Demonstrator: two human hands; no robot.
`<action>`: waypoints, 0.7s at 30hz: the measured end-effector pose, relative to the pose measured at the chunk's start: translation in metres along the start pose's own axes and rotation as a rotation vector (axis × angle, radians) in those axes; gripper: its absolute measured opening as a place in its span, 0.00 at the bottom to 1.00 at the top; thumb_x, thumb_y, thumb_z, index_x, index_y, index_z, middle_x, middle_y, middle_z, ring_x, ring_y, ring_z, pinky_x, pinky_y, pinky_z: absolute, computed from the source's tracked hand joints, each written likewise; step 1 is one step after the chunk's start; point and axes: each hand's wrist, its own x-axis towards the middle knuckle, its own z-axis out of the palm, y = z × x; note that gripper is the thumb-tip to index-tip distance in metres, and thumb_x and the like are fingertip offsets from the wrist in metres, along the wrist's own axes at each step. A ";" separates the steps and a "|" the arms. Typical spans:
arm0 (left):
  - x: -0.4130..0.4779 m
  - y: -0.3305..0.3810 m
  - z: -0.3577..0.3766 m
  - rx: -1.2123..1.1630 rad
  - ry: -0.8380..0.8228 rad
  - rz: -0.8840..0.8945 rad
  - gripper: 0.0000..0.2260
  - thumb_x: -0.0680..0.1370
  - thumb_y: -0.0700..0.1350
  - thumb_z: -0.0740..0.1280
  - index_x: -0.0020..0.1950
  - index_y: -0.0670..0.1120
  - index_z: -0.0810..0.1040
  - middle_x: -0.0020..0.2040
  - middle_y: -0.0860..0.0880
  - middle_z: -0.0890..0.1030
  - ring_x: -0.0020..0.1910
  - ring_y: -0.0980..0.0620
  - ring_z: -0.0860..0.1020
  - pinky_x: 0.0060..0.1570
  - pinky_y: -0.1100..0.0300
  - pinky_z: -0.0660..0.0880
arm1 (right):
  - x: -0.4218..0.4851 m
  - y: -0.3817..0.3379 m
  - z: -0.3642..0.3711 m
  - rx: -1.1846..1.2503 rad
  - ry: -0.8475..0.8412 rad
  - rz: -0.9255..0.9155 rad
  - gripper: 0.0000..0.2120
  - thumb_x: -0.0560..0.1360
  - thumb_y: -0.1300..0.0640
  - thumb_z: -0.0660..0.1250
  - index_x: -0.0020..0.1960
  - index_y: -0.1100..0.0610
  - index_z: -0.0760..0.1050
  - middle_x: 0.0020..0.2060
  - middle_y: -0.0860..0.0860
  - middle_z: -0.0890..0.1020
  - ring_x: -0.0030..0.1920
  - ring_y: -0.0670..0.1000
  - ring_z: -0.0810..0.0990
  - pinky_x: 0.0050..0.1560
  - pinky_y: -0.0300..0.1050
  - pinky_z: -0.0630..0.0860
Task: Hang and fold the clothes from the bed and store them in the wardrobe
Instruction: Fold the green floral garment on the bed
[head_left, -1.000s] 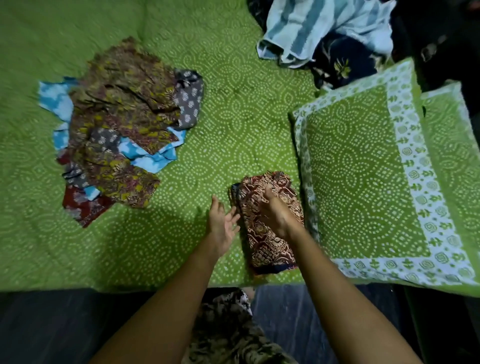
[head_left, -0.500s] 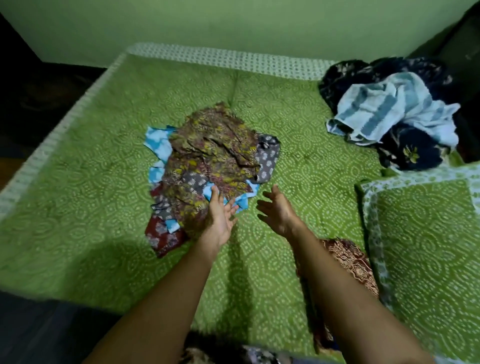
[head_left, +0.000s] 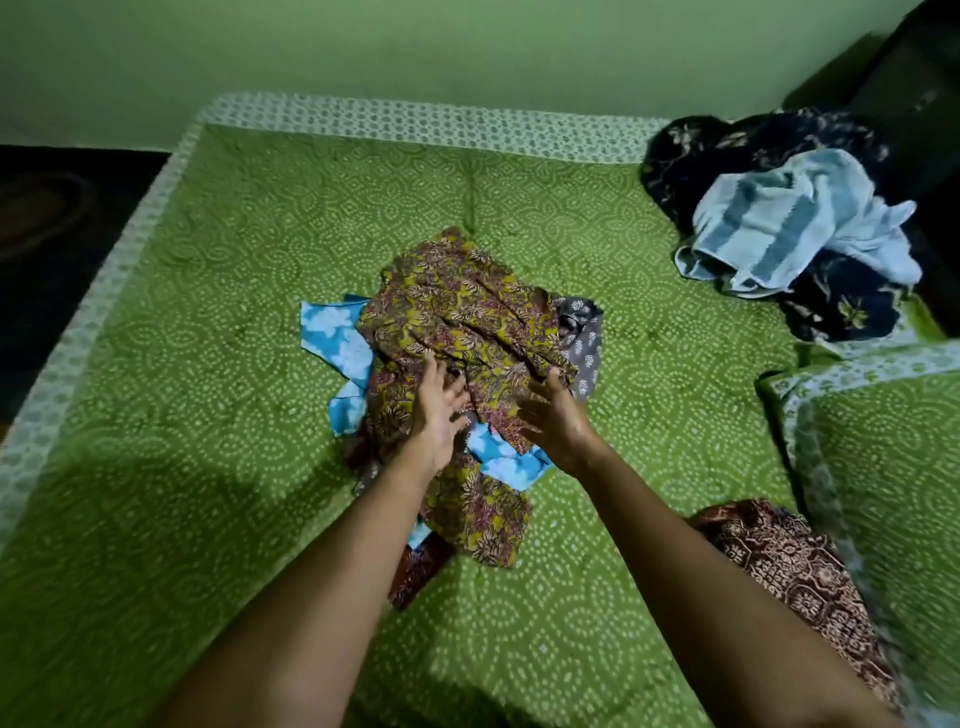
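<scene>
I judge the olive-and-maroon floral cotton garment (head_left: 457, 332) light, limp and prone to dragging its neighbours, so I would pinch its near hem at both corners. It crowns a crumpled heap mid-bed, over sky-blue printed cloth (head_left: 335, 332). My left hand (head_left: 439, 415) and right hand (head_left: 558, 421) hover spread, grip released, fingertips brushing its six o'clock edge.

Dim indoor scene under a greenish cast, the far wall (head_left: 467, 47) evenly lit. The forearms throw soft, broad shadows onto the near-left part of the bed (head_left: 156, 509). Left and upper-right corners fall to near black. Wide-angle distortion bows the bed's borders. Motion blur smears the pillow (head_left: 883, 467) at right; fine detail is soft overall.
</scene>
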 end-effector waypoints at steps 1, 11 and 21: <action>0.007 0.003 0.000 0.005 -0.005 -0.005 0.29 0.80 0.63 0.44 0.76 0.49 0.55 0.73 0.43 0.65 0.70 0.43 0.67 0.68 0.45 0.60 | 0.007 -0.003 0.001 -0.005 0.015 0.000 0.30 0.81 0.41 0.46 0.72 0.62 0.62 0.70 0.64 0.66 0.70 0.61 0.66 0.68 0.54 0.62; 0.088 0.012 0.006 0.099 -0.019 -0.091 0.29 0.80 0.63 0.44 0.76 0.49 0.56 0.73 0.44 0.66 0.69 0.45 0.67 0.70 0.45 0.59 | 0.089 -0.013 0.001 -0.206 0.153 -0.015 0.28 0.82 0.44 0.46 0.70 0.65 0.63 0.67 0.65 0.69 0.66 0.63 0.69 0.65 0.56 0.67; 0.165 -0.010 0.019 0.199 0.000 -0.163 0.28 0.81 0.61 0.43 0.76 0.48 0.57 0.73 0.45 0.65 0.70 0.46 0.66 0.70 0.48 0.59 | 0.184 -0.007 -0.021 -0.912 0.245 -0.195 0.14 0.80 0.57 0.61 0.62 0.64 0.69 0.55 0.61 0.78 0.51 0.58 0.78 0.47 0.48 0.74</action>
